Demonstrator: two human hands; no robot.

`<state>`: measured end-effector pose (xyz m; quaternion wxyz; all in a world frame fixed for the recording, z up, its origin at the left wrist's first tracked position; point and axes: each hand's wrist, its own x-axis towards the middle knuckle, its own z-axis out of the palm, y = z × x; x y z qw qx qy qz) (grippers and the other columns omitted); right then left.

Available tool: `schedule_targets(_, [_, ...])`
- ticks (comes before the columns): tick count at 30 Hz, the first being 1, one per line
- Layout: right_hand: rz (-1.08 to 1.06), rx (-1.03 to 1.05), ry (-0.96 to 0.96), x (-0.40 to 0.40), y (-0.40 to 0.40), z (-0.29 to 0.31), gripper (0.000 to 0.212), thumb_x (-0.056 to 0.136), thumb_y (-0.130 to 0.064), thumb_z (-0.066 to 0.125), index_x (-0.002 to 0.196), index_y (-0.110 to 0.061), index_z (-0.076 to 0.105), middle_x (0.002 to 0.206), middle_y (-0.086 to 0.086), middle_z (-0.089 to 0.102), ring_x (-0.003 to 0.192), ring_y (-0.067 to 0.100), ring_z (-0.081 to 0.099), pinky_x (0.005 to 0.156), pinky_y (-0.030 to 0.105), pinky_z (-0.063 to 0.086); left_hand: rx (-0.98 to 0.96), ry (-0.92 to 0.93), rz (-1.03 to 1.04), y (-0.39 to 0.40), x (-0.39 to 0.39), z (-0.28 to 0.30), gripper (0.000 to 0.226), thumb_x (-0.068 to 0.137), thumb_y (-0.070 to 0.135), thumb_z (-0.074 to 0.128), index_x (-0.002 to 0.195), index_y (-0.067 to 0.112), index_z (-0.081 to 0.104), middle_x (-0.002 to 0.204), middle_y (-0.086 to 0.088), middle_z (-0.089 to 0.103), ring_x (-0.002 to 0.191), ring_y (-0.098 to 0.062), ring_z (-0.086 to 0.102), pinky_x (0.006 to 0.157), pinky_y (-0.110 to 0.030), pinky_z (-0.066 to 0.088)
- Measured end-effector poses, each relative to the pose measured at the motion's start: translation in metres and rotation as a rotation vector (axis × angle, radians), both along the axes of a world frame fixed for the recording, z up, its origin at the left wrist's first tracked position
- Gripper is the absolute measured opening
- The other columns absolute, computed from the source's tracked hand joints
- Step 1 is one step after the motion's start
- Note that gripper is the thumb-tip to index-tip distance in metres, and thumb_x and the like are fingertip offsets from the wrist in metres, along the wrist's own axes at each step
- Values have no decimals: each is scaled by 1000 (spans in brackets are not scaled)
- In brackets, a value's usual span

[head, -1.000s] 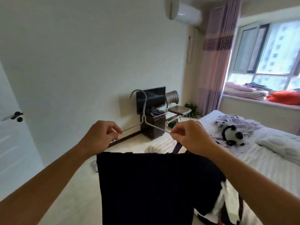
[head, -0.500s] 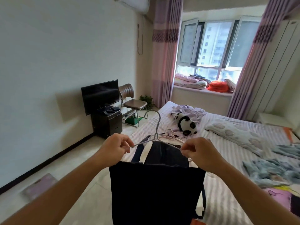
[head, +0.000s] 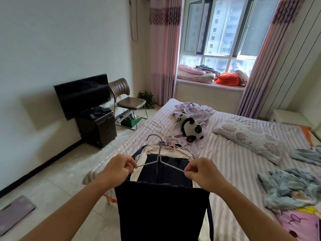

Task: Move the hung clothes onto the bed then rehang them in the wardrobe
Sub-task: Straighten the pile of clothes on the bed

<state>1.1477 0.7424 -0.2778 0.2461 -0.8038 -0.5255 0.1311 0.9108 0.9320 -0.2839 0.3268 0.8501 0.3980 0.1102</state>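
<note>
1. The left hand [head: 118,168] and right hand [head: 201,171] each pinched an end of the thin grey wire hanger [head: 157,160].
2. The dark navy cloth garment [head: 161,211] hung near the striped bed [head: 231,160] — probably soft, light, slip-prone.
3. Best gripped at the hanger's shoulders — wire likely bends.

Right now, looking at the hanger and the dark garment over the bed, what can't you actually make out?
Head view only:
- dark garment: its lower part is cut off by the bottom edge.
- hanger: both ends are hidden inside the left hand and right hand.
- pile of clothes on the bed: mostly hidden behind the garment.
- wardrobe: not in view.
</note>
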Motion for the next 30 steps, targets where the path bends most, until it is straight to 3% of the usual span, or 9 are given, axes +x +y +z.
schedule_targets(7, [-43, -84, 46, 76, 72, -43, 11, 86, -20, 74, 78, -29, 75, 72, -14, 68, 74, 1, 64, 72, 15, 50, -35, 44, -2, 75, 85, -48, 34, 88, -3, 58, 79, 29, 68, 75, 7, 71, 74, -5, 66, 66, -17, 48])
schedule_targets(11, [-104, -135, 75, 122, 119, -67, 18, 84, -22, 74, 72, -35, 71, 73, -14, 69, 76, 1, 65, 75, 19, 52, -67, 44, -45, 129, 137, -73, 32, 87, -3, 58, 80, 27, 68, 75, 4, 71, 75, -3, 65, 66, -15, 46])
schedule_targets(17, [-229, -178, 99, 181, 191, -96, 22, 83, -21, 75, 69, -37, 69, 75, -13, 70, 73, 1, 64, 75, 22, 53, -136, 53, -107, 216, 212, -104, 26, 84, -2, 62, 77, 23, 63, 71, 4, 68, 77, -12, 66, 77, -30, 52])
schedule_targets(22, [-344, -184, 111, 225, 246, -123, 29, 86, -24, 73, 66, -41, 61, 74, -16, 66, 74, 2, 62, 71, 22, 49, -128, 81, -117, 269, 266, -129, 32, 81, -5, 58, 68, 25, 61, 65, 5, 65, 66, -12, 62, 68, -29, 49])
schedule_targets(25, [-407, -174, 134, 248, 274, -141, 20, 87, -22, 72, 73, -36, 67, 77, -16, 66, 77, 3, 62, 71, 23, 47, -134, 100, -106, 294, 296, -145, 33, 82, -2, 56, 68, 26, 63, 68, 4, 67, 66, -13, 63, 69, -32, 52])
schedule_targets(28, [-464, -151, 150, 275, 306, -161, 12, 89, -20, 69, 81, -29, 72, 81, -11, 69, 78, 9, 63, 69, 25, 46, -142, 79, -64, 316, 330, -162, 38, 84, -6, 51, 68, 25, 63, 64, 7, 64, 56, -6, 57, 56, -24, 43])
schedule_targets(30, [-473, -155, 174, 295, 327, -181, 14, 90, -18, 67, 80, -27, 71, 80, -9, 69, 78, 12, 64, 68, 26, 44, -134, 67, -28, 330, 350, -182, 40, 87, -3, 53, 68, 30, 63, 73, 8, 65, 64, -5, 58, 60, -24, 43])
